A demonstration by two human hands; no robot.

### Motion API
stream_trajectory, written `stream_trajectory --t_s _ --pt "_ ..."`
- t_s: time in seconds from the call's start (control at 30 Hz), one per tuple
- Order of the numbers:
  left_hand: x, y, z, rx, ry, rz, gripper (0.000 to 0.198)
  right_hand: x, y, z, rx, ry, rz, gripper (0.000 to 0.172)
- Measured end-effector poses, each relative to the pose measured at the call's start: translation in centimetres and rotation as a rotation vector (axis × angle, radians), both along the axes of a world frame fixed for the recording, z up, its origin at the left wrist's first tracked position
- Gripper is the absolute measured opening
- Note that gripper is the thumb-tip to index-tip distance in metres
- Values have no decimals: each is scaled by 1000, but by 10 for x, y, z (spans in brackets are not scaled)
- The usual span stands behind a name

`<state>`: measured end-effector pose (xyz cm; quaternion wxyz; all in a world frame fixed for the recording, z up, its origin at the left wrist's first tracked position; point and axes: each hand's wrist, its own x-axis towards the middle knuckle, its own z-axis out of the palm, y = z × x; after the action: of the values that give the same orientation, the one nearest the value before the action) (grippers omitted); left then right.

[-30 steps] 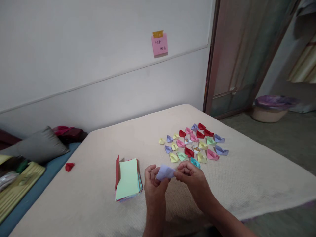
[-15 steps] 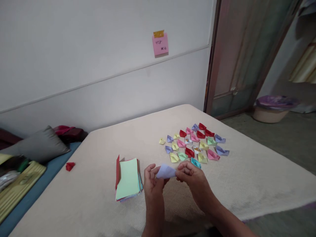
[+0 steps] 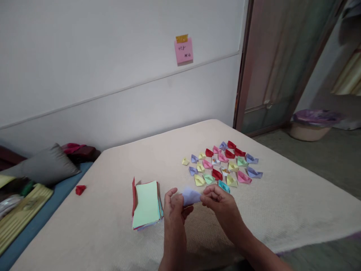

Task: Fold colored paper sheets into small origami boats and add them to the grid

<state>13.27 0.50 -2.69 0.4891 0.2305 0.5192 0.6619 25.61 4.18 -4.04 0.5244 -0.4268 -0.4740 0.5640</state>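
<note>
A small folded piece of lavender paper [image 3: 191,197] is held up between both hands, above the cream cover. My left hand [image 3: 175,207] pinches its left end, thumb in front and fingers behind. The right end sits between the thumb and fingers of my right hand [image 3: 218,199]. Just beyond my right hand stands a turquoise paper boat [image 3: 224,187], partly hidden by it. Left of my left hand lies a stack of coloured paper [image 3: 146,205] with a pale green sheet on top and a red sheet bent up along its left edge.
Several folded paper boats [image 3: 217,174] in many colours stand in rows on the covered bed [image 3: 113,233]. A crumpled red paper piece [image 3: 80,189] lies at the far left. A grey cushion [image 3: 53,165] and a bin [image 3: 310,130] are off the bed's sides.
My left thumb has moved up onto the front of the lavender paper, covering more of its left end. My right hand keeps its grip almost unmoved.
</note>
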Motion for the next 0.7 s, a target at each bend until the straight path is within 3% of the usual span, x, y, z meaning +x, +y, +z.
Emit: stream_trajectory --t_s 0.27,0.37,0.5,0.7 --pt "-11 -2 -12 88 189 -44 22 2 -1 -1 92 -32 20 5" --pt "-14 -1 -16 84 220 -31 27 2 -1 0 117 -63 13 3" --pt "-15 -1 -16 110 262 12 35 2 -1 1 140 -72 11 2" --pt "-15 -2 -14 190 357 -22 19 2 -2 3 128 -43 33 3"
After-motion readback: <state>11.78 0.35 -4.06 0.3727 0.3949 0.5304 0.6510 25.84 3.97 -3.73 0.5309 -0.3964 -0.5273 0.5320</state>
